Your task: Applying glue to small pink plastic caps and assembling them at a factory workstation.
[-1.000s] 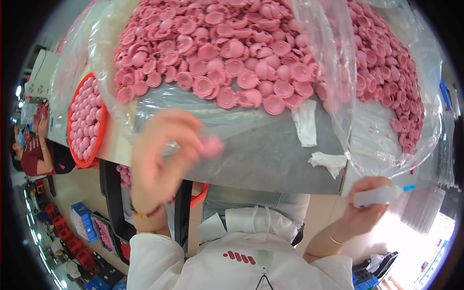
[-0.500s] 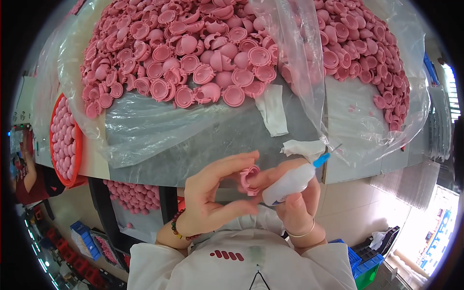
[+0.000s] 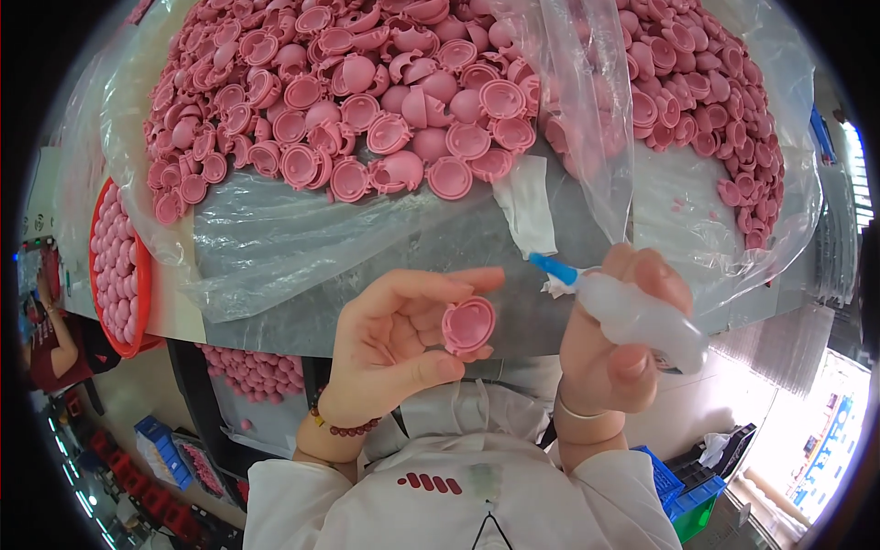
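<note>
A pink half-sphere shell [image 3: 468, 326] sits at the fingertips of my left hand [image 3: 380, 344], its hollow side facing up. The index finger stretches past the shell, while the thumb lies below it. My right hand [image 3: 610, 353] is closed around a translucent white squeeze bottle [image 3: 632, 316], held tilted. The bottle's blue dispensing tip [image 3: 554, 268] points left, above and to the right of the shell and apart from it. Beyond my hands, a large heap of similar pink shells [image 3: 394, 133] lies on clear plastic sheeting over the grey table [image 3: 403, 266].
Another heap of pink shells [image 3: 706, 101] lies at the far right. White paper [image 3: 526, 206] rests near the table's middle. A red basket of pink balls [image 3: 140, 307] stands at the left. Below the table edge is a tray of pink balls [image 3: 257, 374]. Another person [image 3: 57, 344] works at far left.
My right hand has moved right with the bottle, whose tip has swung from pointing right to pointing left. The shell now sits with my left hand alone, its hollow turned up.
</note>
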`<state>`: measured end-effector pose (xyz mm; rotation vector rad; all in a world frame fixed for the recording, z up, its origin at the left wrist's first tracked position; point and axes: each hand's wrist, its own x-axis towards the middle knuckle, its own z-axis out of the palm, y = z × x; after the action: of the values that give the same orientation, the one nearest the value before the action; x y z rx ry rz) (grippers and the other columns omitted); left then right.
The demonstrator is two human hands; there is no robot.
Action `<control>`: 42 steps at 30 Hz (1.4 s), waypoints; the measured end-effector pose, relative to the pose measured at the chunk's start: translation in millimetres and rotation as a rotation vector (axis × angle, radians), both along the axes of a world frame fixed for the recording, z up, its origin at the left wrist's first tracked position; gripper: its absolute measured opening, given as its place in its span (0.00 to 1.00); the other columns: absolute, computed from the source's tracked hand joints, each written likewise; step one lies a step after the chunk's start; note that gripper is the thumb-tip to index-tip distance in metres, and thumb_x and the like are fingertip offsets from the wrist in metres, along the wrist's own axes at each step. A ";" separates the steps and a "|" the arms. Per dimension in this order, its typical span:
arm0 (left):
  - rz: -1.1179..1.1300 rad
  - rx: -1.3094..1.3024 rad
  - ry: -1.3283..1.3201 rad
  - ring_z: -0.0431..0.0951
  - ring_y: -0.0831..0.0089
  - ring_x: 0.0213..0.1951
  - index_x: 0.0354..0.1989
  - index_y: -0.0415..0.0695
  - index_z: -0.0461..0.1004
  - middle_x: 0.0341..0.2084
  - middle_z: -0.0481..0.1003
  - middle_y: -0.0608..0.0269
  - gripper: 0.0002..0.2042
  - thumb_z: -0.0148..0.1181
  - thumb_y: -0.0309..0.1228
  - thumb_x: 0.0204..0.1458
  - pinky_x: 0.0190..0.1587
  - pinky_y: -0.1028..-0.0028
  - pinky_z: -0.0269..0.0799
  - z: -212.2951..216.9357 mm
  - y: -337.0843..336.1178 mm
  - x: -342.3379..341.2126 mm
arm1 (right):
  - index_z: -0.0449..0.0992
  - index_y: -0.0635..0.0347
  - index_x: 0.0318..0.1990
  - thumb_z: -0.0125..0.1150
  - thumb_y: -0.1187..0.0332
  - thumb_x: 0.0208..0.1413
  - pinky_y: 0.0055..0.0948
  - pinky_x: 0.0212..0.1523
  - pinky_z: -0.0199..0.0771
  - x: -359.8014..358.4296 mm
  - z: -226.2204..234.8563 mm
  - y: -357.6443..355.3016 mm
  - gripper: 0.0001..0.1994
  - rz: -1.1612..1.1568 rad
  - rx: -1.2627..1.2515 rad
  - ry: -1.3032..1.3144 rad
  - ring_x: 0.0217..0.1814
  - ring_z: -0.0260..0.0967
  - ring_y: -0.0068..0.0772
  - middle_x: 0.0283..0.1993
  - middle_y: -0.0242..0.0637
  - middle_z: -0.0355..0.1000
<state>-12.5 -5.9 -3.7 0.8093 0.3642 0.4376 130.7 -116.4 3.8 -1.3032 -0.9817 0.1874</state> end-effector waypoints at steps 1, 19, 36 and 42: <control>-0.040 0.000 -0.095 0.71 0.69 0.40 0.43 0.35 0.60 0.44 0.64 0.39 0.21 0.59 0.20 0.40 0.41 0.72 0.72 -4.9 2.6 -1.5 | 0.66 0.66 0.37 0.50 0.42 0.45 0.17 0.19 0.44 2.1 0.6 2.7 0.30 0.000 -0.002 0.004 0.25 0.50 0.22 0.27 0.31 0.57; -0.084 0.084 -0.140 0.68 0.68 0.47 0.48 0.31 0.59 0.45 0.65 0.42 0.22 0.56 0.18 0.42 0.47 0.72 0.65 -12.5 3.4 -1.3 | 0.74 0.64 0.26 0.53 0.48 0.46 0.23 0.15 0.57 -15.5 -2.2 7.1 0.23 -0.036 0.071 -0.024 0.17 0.60 0.26 0.24 0.30 0.72; -0.079 0.108 -0.161 0.69 0.68 0.46 0.48 0.30 0.59 0.45 0.64 0.40 0.22 0.56 0.17 0.42 0.46 0.73 0.66 -12.5 3.4 -1.6 | 0.67 0.66 0.25 0.35 0.38 0.49 0.22 0.15 0.46 -14.3 -2.8 8.4 0.33 -0.088 0.040 -0.097 0.16 0.50 0.25 0.18 0.34 0.56; -0.065 0.130 -0.156 0.69 0.67 0.45 0.48 0.29 0.59 0.45 0.64 0.39 0.22 0.56 0.18 0.42 0.46 0.73 0.67 -15.3 3.1 -2.9 | 0.69 0.64 0.25 0.38 0.39 0.48 0.23 0.17 0.50 -14.7 -4.6 8.0 0.31 -0.086 0.035 -0.066 0.18 0.54 0.26 0.22 0.34 0.61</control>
<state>-15.5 -2.8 -19.0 0.9041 0.1648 0.4636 116.0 -108.5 -0.7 -1.3234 -0.9789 0.0611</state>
